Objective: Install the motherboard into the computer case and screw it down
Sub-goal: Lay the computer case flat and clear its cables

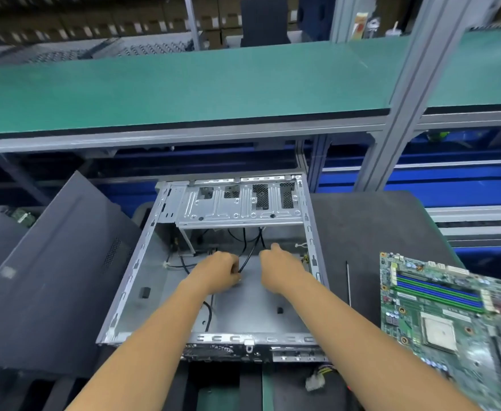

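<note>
An open silver computer case (130,280) lies flat in the middle, its bare floor showing. Both hands reach inside it. My left hand (216,271) grips black cables (244,262) that hang down from under the drive cage (237,209). My right hand (281,262) is beside it with fingers curled near the same cables; what it holds is hidden. The green motherboard (447,315), with blue and green memory slots and a CPU socket, lies outside the case at the right on a dark mat.
A dark side panel (50,277) leans at the left of the case. A thin rod-like tool (347,280) lies on the dark mat between case and motherboard. A white connector with coloured wires (315,381) hangs by the front edge. A green shelf (184,84) runs above.
</note>
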`<state>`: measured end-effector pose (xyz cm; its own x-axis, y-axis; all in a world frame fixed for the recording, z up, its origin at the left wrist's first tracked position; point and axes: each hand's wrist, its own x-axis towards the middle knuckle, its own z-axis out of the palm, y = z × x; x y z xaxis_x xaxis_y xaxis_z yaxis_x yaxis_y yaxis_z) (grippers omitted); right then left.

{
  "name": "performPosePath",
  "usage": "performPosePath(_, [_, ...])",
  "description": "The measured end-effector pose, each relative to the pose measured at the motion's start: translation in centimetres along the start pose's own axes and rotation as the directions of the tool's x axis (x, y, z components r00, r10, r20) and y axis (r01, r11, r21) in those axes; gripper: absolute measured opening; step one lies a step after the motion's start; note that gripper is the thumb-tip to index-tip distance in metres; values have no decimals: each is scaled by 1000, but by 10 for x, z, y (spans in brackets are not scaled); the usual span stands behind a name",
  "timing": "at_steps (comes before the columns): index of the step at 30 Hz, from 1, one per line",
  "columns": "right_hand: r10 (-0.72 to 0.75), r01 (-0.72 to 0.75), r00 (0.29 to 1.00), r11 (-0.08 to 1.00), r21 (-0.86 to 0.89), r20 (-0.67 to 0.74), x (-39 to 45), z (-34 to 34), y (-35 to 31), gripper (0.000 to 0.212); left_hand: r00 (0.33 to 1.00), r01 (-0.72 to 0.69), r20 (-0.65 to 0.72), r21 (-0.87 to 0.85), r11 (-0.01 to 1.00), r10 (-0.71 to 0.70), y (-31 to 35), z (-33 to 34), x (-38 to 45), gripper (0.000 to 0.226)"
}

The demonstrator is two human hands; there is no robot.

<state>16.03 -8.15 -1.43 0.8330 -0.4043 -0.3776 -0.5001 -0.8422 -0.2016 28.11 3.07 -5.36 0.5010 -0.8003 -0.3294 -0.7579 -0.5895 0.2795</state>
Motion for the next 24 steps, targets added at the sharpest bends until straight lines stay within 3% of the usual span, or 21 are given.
performPosePath(3, [23, -24, 999, 999, 20, 49, 8, 4, -20, 29, 1000, -9, 1, -10, 1000, 9, -20, -4, -3, 10])
performPosePath(9, [26, -26, 998, 1000, -3, 63, 23, 10, -68, 9, 1000, -22, 3, 28, 999, 22, -60, -8, -8, 15])
performPosePath(15, [3, -1, 999, 999, -47, 40, 36, 14, -116, 12, 998, -35, -58, -27, 999, 33, -102, -21, -17, 28])
performPosePath(24, [37, -35, 998, 999, -41, 55, 55, 22, -194, 16, 997, -11, -72, -99, 995, 3, -184, -37, -34, 23])
